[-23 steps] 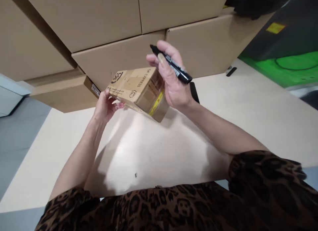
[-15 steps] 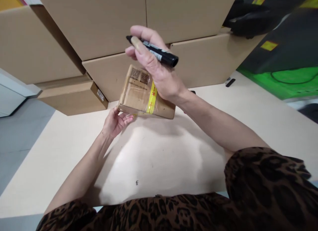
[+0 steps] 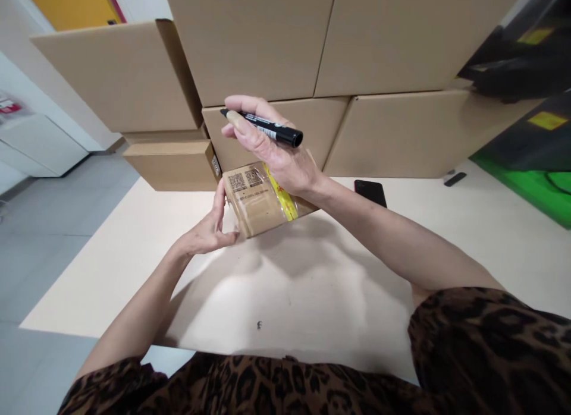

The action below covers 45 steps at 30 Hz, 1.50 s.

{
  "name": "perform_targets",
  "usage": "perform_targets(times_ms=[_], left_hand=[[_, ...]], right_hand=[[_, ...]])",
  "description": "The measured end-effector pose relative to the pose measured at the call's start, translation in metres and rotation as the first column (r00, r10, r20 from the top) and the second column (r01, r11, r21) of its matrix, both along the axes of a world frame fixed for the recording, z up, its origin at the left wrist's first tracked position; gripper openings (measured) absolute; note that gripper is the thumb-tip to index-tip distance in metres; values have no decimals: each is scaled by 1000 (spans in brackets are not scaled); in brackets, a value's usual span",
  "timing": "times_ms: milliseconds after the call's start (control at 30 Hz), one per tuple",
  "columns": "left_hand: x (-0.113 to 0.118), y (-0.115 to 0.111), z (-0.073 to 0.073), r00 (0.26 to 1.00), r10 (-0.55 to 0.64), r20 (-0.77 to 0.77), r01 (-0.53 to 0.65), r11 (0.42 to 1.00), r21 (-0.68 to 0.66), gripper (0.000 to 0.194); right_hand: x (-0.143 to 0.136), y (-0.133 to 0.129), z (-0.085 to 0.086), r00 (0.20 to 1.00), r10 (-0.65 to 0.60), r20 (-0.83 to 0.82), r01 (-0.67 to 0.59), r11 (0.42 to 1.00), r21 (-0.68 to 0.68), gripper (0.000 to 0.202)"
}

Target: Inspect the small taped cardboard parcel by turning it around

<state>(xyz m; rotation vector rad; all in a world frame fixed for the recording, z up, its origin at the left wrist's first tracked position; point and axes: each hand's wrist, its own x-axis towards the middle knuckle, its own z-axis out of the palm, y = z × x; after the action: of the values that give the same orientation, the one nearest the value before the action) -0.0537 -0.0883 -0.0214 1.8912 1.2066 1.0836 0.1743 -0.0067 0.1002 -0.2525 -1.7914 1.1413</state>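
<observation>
While my left hand (image 3: 206, 232) pinches the small box (image 3: 259, 200) above the table (image 3: 446, 236) and my right hand (image 3: 276, 156) clasps box and marker (image 3: 263, 125), I'd steady it level.

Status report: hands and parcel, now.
Left hand grips small taped box at its corner. Right hand holds black marker, steadies box. Phone lies clear.

This looks like a packing or shipping room. Plain brown cartons (image 3: 263, 40) are stacked high along the back of a pale worktop (image 3: 111, 254), and a small taped parcel (image 3: 259, 201) bears printed codes and yellow tape. A grey tiled floor (image 3: 53, 195) and white cabinets (image 3: 40, 144) lie to the left.
</observation>
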Motion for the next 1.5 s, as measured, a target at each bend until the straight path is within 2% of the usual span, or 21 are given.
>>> perform_targets(times_ms=[67, 133, 200, 300, 367, 467, 567, 667, 767, 900, 1067, 1300, 1400, 1500], left_hand=[[5, -9, 1, 996, -41, -84, 42, 999, 9, 154], [18, -16, -4, 996, -12, -93, 15, 999, 41, 167], [36, -20, -11, 995, 87, -57, -80, 990, 114, 172], [62, -17, -19, 961, 273, 30, -272, 931, 242, 170], [69, -8, -17, 952, 299, 65, -305, 912, 275, 164], [62, 12, -3, 971, 217, 101, -234, 947, 220, 155], [49, 32, 12, 982, 124, 145, -136, 988, 76, 150], [43, 49, 18, 981, 52, 187, -48, 999, -24, 149], [47, 59, 17, 977, 0, 215, 11, 999, -49, 151], [55, 62, 14, 977, -5, 215, 17, 998, -55, 153], [58, 60, 15, 975, -8, 224, 14, 1000, -24, 152], [60, 59, 15, 976, 29, 216, -26, 1000, -16, 153], [60, 58, 14, 977, 19, 214, -22, 1000, 12, 149], [60, 57, 13, 982, 30, 187, -38, 999, 38, 147]], right_hand=[[-5, 2, -1, 1000, -16, 13, 16, 1000, -12, 67], [-9, 4, -3, 999, -42, 15, 42, 999, -27, 68], [-10, 5, -4, 999, -45, -14, 45, 999, -22, 70], [-11, 2, -5, 998, -49, -49, 49, 999, -1, 62], [-8, 0, -7, 992, -103, -73, 103, 995, -2, 54], [4, 6, -12, 959, -229, -167, 231, 973, -9, 53], [27, 15, -15, 898, -313, -310, 321, 947, -26, 47], [56, 17, -18, 826, -399, -398, 427, 904, -19, 33], [80, 9, -23, 797, -480, -368, 512, 859, -11, 33], [98, 1, -32, 812, -505, -293, 510, 858, -67, 38], [104, 2, -32, 862, -494, -114, 495, 869, -17, 42], [105, 10, -22, 812, -581, -61, 584, 802, 129, 37], [107, 16, -19, 835, -550, 6, 543, 825, 158, 38], [113, 15, -16, 865, -493, 92, 484, 869, 102, 35]])
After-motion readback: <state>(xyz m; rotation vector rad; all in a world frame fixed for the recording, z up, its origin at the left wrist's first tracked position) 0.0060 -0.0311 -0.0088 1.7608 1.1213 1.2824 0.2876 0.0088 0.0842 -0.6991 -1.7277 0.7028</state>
